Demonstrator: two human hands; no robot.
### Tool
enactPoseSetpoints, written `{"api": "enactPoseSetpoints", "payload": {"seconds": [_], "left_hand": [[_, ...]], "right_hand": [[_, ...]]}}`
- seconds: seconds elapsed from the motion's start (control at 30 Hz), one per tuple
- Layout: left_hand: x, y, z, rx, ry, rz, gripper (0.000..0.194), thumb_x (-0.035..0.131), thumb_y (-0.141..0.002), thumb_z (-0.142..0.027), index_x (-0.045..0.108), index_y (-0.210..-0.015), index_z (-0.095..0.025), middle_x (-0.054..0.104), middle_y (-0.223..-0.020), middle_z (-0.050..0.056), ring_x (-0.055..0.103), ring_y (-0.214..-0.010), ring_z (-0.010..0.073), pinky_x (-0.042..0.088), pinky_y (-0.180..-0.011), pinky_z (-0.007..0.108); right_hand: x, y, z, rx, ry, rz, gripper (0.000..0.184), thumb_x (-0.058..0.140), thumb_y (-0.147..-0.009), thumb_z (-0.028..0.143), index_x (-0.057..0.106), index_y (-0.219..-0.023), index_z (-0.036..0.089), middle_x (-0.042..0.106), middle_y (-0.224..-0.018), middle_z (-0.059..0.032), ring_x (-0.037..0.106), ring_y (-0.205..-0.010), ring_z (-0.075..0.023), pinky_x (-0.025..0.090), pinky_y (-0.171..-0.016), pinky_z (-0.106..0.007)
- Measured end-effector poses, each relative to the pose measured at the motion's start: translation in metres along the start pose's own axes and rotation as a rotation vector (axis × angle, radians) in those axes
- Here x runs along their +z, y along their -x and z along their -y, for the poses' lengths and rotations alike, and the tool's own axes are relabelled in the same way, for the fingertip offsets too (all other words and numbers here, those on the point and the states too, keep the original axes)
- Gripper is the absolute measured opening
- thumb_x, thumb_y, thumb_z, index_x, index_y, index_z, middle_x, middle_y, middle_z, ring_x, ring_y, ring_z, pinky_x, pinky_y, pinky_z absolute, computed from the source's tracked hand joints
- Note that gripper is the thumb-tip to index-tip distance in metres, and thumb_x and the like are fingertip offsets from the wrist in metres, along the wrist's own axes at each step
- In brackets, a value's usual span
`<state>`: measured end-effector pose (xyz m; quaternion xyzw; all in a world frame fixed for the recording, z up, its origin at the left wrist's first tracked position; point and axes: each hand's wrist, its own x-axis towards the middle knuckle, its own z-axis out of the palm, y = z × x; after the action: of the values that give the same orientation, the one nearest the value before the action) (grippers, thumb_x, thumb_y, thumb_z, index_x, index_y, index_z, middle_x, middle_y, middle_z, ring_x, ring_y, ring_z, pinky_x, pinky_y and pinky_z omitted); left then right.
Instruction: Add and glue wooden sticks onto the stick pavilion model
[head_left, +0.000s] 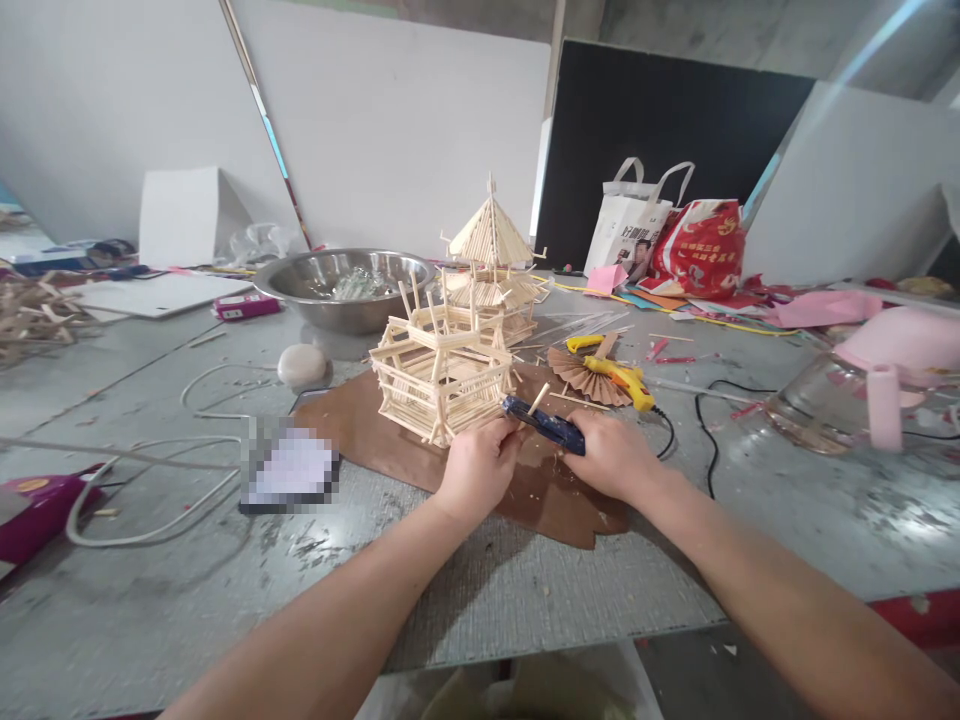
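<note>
My left hand [484, 462] is closed, its fingers pinching a thin wooden stick [538, 398] that slants up past the tool. In my right hand [611, 452] is a dark blue hand tool [551, 425], its far end close to my left fingers and crossing the stick. I cannot make out the tool's exact kind. Just beyond my left hand stands a many-sided model frame [442, 375] of wooden sticks, with several uprights poking above its top. Behind it rises a stick pavilion [493, 245] with a pointed roof. A brown sheet [375, 430] lies under the frame and my hands.
A yellow glue gun [622, 380] lies right of the frame by a pleated brown fan [589, 378]. A steel bowl [345, 290] stands behind left. A pink-lidded glass jug [832, 400] is at right. A phone-like object [289, 468] and white cable [161, 515] are at left.
</note>
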<state>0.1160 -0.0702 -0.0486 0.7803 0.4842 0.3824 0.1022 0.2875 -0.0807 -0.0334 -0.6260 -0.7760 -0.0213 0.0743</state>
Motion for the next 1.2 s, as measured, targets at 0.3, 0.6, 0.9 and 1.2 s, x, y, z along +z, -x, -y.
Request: {"api": "enactPoseSetpoints", "payload": {"seconds": [0.3, 0.6, 0.9, 1.2], "left_hand": [[0.0007, -0.0004, 0.0006, -0.006, 0.004, 0.004, 0.016, 0.047, -0.074, -0.018, 0.058, -0.062, -0.017, 0.057, -0.057, 0.001, 0.053, -0.058, 0.0125, 0.037, -0.055, 0.021], [0.0011, -0.0008, 0.0009, -0.011, 0.02, 0.023, 0.018, 0.047, -0.074, -0.019, 0.057, -0.06, -0.016, 0.055, -0.054, 0.001, 0.05, -0.054, 0.0114, 0.034, -0.052, 0.02], [0.0022, -0.001, 0.0019, -0.03, 0.03, 0.038, 0.019, 0.047, -0.074, -0.019, 0.057, -0.058, -0.015, 0.051, -0.051, -0.001, 0.046, -0.051, 0.0093, 0.031, -0.051, 0.019], [0.0024, -0.0008, 0.0027, -0.033, 0.032, 0.048, 0.019, 0.047, -0.074, -0.018, 0.057, -0.059, -0.015, 0.053, -0.052, -0.001, 0.047, -0.053, 0.0096, 0.032, -0.052, 0.019]], "right_hand": [[0.0004, 0.0002, 0.001, 0.033, 0.026, 0.001, 0.03, 0.044, -0.074, 0.045, 0.052, -0.085, 0.019, 0.064, -0.078, -0.0069, 0.06, -0.072, -0.0218, 0.034, -0.054, -0.027], [0.0001, -0.0006, 0.0012, 0.048, 0.021, 0.006, 0.038, 0.039, -0.075, 0.053, 0.053, -0.084, 0.019, 0.064, -0.076, -0.008, 0.061, -0.072, -0.0229, 0.035, -0.053, -0.027], [-0.0023, -0.001, 0.001, 0.056, 0.023, 0.05, 0.037, 0.04, -0.074, 0.051, 0.053, -0.085, 0.018, 0.064, -0.078, -0.0083, 0.061, -0.073, -0.0242, 0.036, -0.054, -0.028], [-0.0012, -0.0017, 0.0001, 0.061, 0.015, 0.058, 0.038, 0.04, -0.074, 0.052, 0.055, -0.085, 0.019, 0.065, -0.078, -0.009, 0.061, -0.073, -0.0235, 0.036, -0.053, -0.027]]}}
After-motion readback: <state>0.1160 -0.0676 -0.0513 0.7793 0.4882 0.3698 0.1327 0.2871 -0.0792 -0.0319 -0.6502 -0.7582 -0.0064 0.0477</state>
